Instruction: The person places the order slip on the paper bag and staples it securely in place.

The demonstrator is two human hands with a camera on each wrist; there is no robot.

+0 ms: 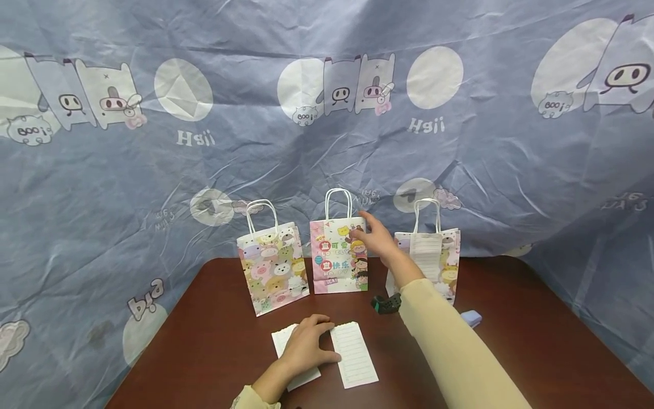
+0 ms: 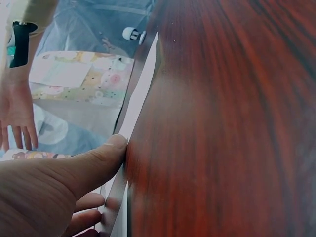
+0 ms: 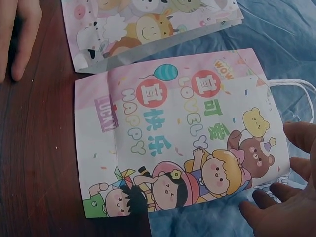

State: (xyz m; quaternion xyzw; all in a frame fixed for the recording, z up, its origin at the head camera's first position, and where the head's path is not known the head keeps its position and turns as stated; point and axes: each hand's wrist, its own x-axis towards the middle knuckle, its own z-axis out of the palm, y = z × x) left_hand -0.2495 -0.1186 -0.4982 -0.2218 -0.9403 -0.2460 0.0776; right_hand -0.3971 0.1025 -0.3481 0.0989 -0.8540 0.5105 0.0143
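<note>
A white-and-pink paper gift bag point(image 1: 327, 278) with cartoon children stands upright at the middle of the table. My right hand point(image 1: 377, 237) is at its upper right corner, fingers spread; the right wrist view shows the fingers point(image 3: 301, 133) beside the bag's edge, without a visible pinch. Lower down, my left hand point(image 1: 307, 345) lies over a lined paper slip point(image 1: 282, 338), partly covering it. Its thumb reaches the edge of a second lined slip point(image 1: 355, 358) to the right. In the left wrist view the thumb point(image 2: 106, 153) lies along a slip's edge, fingers loosely bent.
An animal-print gift bag point(image 1: 276, 272) leans at the left. Another bag point(image 1: 451, 261) stands at the right with a lined slip point(image 1: 425, 250) on its front. A small light-blue object point(image 1: 471, 318) lies near it. Behind the brown table point(image 1: 204, 341) hangs a blue patterned cloth point(image 1: 245, 159).
</note>
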